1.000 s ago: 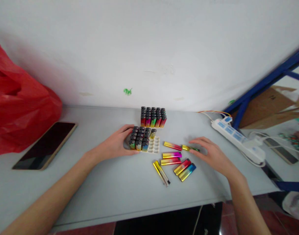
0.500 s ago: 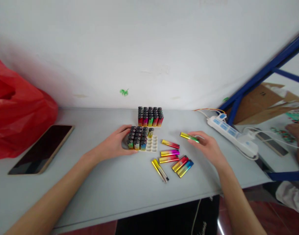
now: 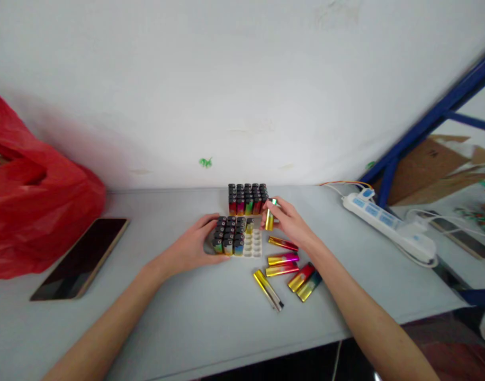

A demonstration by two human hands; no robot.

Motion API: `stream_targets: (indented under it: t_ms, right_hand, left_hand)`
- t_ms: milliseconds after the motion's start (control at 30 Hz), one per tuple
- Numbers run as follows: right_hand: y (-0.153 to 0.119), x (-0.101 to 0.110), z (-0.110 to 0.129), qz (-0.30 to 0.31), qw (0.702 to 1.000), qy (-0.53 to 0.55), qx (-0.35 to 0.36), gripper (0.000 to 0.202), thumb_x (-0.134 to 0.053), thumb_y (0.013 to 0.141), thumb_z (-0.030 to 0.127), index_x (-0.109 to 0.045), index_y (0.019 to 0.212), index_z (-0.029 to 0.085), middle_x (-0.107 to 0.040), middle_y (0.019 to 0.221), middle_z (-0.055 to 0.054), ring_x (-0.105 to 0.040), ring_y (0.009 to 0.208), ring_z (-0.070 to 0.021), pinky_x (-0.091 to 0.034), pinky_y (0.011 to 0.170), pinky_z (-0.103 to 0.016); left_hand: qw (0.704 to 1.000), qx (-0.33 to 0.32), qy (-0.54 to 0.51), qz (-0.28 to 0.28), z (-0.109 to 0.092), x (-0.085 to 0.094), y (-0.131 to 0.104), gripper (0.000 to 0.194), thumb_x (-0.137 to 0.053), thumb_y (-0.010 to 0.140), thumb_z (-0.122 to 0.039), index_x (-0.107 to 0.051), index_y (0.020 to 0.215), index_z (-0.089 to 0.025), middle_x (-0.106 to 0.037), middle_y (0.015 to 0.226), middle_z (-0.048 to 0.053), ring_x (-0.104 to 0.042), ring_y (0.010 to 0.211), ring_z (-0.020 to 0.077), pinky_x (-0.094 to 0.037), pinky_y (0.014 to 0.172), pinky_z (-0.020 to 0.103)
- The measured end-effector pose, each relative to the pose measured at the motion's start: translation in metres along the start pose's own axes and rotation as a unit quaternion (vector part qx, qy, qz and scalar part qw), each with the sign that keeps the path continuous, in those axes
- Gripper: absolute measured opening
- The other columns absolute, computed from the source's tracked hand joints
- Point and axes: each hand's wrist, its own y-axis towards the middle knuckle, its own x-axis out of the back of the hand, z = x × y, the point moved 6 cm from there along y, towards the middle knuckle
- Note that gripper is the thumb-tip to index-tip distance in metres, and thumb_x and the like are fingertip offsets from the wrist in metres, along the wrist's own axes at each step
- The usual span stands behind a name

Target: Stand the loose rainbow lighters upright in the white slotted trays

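Observation:
My left hand [image 3: 189, 244] is curled round the left side of a white lighter tray [image 3: 258, 243] and the lighters in it. Black-topped lighters [image 3: 228, 238] stand upright in rows on the tray's left, with one more lighter [image 3: 249, 226] at the back of the row beside them. Bare sockets show at the tray's right. My right hand [image 3: 290, 221] grips a gold and green lighter [image 3: 270, 217], held nearly upright by the tray's back right corner. Several loose lighters, among them a magenta and gold one [image 3: 283, 259], lie below my right wrist.
A full block of lighters [image 3: 248, 200] stands behind the tray, near the wall. To the left are a phone [image 3: 81, 256] and a red plastic bag [image 3: 47, 201]. A white power strip [image 3: 389, 225] with cables lies at right, beside a blue metal frame [image 3: 389, 180].
My right hand has carried the gold and green lighter leftward to the tray and turned it upright. My left hand keeps its hold on the tray. The camera view has shifted slightly.

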Motion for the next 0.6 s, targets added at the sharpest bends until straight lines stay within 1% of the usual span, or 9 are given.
stream_targets:
  t_ms: [100,167,233,300,333,400,500,567,600]
  right_hand:
    - [-0.009,-0.003,-0.002,0.037,0.999,-0.027,0.026,0.057,-0.072,0.095,0.081,-0.061,0.098,0.025,-0.066,0.08,0.003,-0.067,0.069,-0.0154,-0.057,0.069,-0.031]
    - [-0.017,-0.002,-0.004,0.065,0.997,-0.028,0.002,0.056,-0.071,0.096,0.08,-0.061,0.103,0.026,-0.061,0.078,0.005,-0.058,0.061,-0.0131,-0.051,0.059,-0.028]
    - [-0.023,0.001,-0.008,0.065,0.997,-0.023,-0.04,0.058,-0.07,0.095,0.082,-0.061,0.107,0.027,-0.047,0.07,0.009,-0.041,0.053,-0.0113,-0.037,0.048,-0.024]
    - [-0.025,0.004,-0.013,0.039,0.996,-0.042,-0.066,0.06,-0.069,0.093,0.085,-0.061,0.105,0.027,-0.035,0.065,0.011,-0.028,0.051,-0.0106,-0.024,0.044,-0.022]
    - [-0.026,0.005,-0.014,0.022,0.995,-0.064,-0.066,0.061,-0.067,0.093,0.086,-0.061,0.101,0.026,-0.033,0.064,0.011,-0.026,0.051,-0.0105,-0.022,0.045,-0.023]
    - [-0.026,0.005,-0.014,-0.013,0.992,-0.121,-0.046,0.061,-0.062,0.096,0.086,-0.059,0.088,0.025,-0.036,0.062,0.009,-0.029,0.052,-0.0111,-0.023,0.047,-0.025]
    - [-0.028,0.001,-0.01,-0.053,0.977,-0.208,0.004,0.065,-0.056,0.1,0.08,-0.045,0.067,0.025,-0.034,0.06,0.007,-0.032,0.056,-0.0117,-0.025,0.053,-0.028]
    - [-0.03,-0.003,-0.005,-0.072,0.961,-0.264,0.037,0.065,-0.056,0.1,0.073,-0.036,0.061,0.026,-0.03,0.059,0.006,-0.031,0.058,-0.0114,-0.024,0.056,-0.03]
    - [-0.031,-0.004,-0.003,-0.079,0.953,-0.287,0.05,0.064,-0.056,0.099,0.07,-0.034,0.059,0.026,-0.028,0.059,0.006,-0.03,0.059,-0.0114,-0.024,0.057,-0.03]
  left_hand:
    - [1.0,0.013,-0.007,0.003,0.001,-0.001,0.0,0.083,-0.096,0.073,-0.063,-0.071,0.141,-0.022,-0.063,0.162,0.018,-0.064,0.147,0.0444,-0.048,0.133,0.06]
    - [1.0,0.01,-0.007,0.003,0.0,-0.001,0.0,0.081,-0.095,0.074,-0.063,-0.071,0.139,-0.022,-0.062,0.162,0.017,-0.065,0.147,0.0441,-0.049,0.133,0.059]
    - [1.0,0.001,0.0,0.005,-0.003,0.0,0.0,0.078,-0.094,0.076,-0.062,-0.071,0.138,-0.021,-0.062,0.161,0.017,-0.066,0.145,0.0427,-0.05,0.132,0.058]
    - [1.0,-0.007,0.009,0.007,-0.005,0.001,0.0,0.075,-0.093,0.078,-0.06,-0.07,0.137,-0.019,-0.063,0.159,0.017,-0.068,0.143,0.0416,-0.052,0.13,0.056]
    - [1.0,-0.009,0.012,0.008,-0.006,0.002,0.0,0.074,-0.093,0.079,-0.06,-0.07,0.137,-0.018,-0.063,0.159,0.018,-0.068,0.143,0.0414,-0.053,0.13,0.055]
    - [1.0,-0.009,0.014,0.009,-0.008,0.003,0.0,0.075,-0.093,0.08,-0.061,-0.071,0.137,-0.019,-0.063,0.16,0.018,-0.068,0.143,0.0416,-0.053,0.129,0.056]
    - [1.0,-0.007,0.007,0.008,-0.008,0.004,0.0,0.076,-0.093,0.078,-0.062,-0.071,0.137,-0.021,-0.063,0.16,0.017,-0.068,0.143,0.042,-0.053,0.129,0.057]
    - [1.0,-0.005,0.006,0.009,-0.008,0.003,0.0,0.077,-0.093,0.078,-0.061,-0.071,0.138,-0.019,-0.063,0.16,0.018,-0.068,0.142,0.0417,-0.053,0.13,0.056]
    - [1.0,-0.003,0.008,0.01,-0.008,0.003,0.0,0.077,-0.093,0.079,-0.061,-0.071,0.138,-0.018,-0.062,0.16,0.018,-0.067,0.143,0.0416,-0.052,0.131,0.056]
